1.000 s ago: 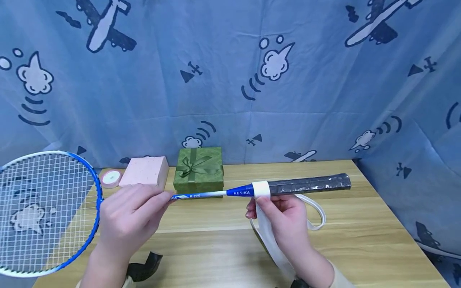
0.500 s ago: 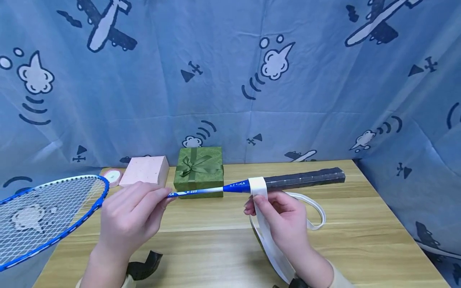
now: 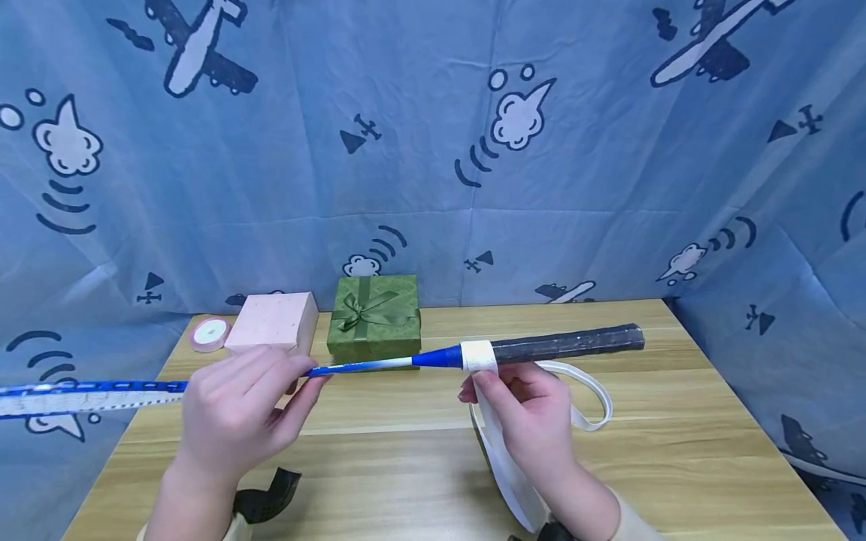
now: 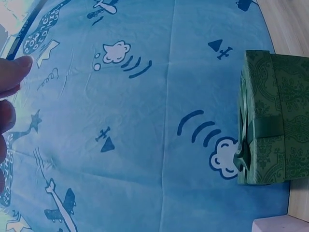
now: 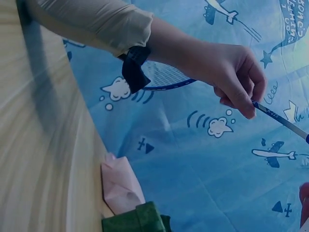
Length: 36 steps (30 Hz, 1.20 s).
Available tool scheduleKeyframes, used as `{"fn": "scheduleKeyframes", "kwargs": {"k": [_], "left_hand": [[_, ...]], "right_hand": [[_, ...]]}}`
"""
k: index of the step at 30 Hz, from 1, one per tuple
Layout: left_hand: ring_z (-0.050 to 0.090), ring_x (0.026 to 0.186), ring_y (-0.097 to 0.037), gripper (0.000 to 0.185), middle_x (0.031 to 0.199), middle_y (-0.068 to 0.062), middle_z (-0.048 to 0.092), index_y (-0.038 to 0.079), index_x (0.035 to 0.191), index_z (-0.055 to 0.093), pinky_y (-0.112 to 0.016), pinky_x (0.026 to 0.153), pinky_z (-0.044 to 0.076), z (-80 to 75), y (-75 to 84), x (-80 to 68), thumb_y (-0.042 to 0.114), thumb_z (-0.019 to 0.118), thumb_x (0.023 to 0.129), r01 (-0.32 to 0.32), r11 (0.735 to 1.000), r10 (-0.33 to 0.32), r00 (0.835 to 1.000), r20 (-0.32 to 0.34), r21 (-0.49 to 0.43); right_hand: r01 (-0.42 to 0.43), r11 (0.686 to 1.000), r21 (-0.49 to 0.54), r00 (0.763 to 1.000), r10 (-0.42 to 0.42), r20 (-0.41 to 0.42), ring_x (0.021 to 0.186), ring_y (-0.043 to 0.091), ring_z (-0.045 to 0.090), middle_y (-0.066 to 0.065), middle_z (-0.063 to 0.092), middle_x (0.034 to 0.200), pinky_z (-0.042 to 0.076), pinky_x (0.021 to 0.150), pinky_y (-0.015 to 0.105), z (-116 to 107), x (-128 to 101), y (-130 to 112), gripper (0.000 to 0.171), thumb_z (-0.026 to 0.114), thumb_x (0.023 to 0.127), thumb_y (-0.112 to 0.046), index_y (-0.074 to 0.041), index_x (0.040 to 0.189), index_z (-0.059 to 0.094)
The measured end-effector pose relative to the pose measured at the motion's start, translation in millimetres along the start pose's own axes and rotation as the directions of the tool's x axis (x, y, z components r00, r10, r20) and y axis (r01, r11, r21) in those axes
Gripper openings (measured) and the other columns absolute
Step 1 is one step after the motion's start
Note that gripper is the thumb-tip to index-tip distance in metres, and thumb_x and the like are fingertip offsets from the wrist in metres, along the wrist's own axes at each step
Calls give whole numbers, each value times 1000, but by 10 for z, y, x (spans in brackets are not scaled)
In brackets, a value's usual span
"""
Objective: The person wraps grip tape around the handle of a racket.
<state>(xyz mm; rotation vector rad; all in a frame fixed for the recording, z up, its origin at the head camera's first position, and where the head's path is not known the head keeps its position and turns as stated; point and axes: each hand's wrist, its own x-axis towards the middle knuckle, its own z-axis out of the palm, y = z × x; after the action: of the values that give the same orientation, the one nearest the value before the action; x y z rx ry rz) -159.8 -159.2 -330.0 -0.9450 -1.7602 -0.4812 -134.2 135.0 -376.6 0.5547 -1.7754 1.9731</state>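
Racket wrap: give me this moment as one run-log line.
left hand: pinches racket shaft | right hand: holds white grip tape at handle | racket head edge-on

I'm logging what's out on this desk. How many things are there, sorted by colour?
Blue: 1, the badminton racket, held over the table
White: 1, the grip tape strip
Green: 1, the gift box
Pink: 2, the pink box and the ribbon roll
Total: 5
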Motion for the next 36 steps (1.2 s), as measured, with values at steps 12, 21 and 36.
{"fn": "scheduleKeyframes", "kwargs": {"k": [12, 21, 36], "left_hand": [[58, 53, -17, 39, 63, 0, 62, 7, 72, 71, -34, 45, 45, 29, -10, 1, 25, 61, 105, -7, 1000, 8, 1000, -27, 9], [55, 51, -24, 39, 67, -5, 68, 3, 74, 75, -37, 45, 35, 64, 36, 82, 28, 66, 102, 59, 996, -47, 984, -171, 64], [58, 49, -20, 38, 68, -4, 71, 4, 76, 74, -32, 40, 39, 25, 9, 43, 30, 65, 103, 41, 998, -36, 992, -121, 40]], "right_hand": [[-100, 970, 221, 991, 77, 109, 63, 11, 71, 1, 74, 81, 60, 58, 32, -25, 30, 2, 23, 58, 100, 8, -6, 112, 72], [-116, 986, 123, 992, 110, 56, 65, 15, 74, 3, 76, 78, 62, 61, 35, 7, 7, -69, 19, 58, 101, 6, -2, 99, 74], [-143, 990, -6, 989, 144, 46, 63, 17, 73, 5, 74, 70, 62, 64, 35, -2, 20, 0, 12, 60, 101, 5, 2, 99, 71]]}}
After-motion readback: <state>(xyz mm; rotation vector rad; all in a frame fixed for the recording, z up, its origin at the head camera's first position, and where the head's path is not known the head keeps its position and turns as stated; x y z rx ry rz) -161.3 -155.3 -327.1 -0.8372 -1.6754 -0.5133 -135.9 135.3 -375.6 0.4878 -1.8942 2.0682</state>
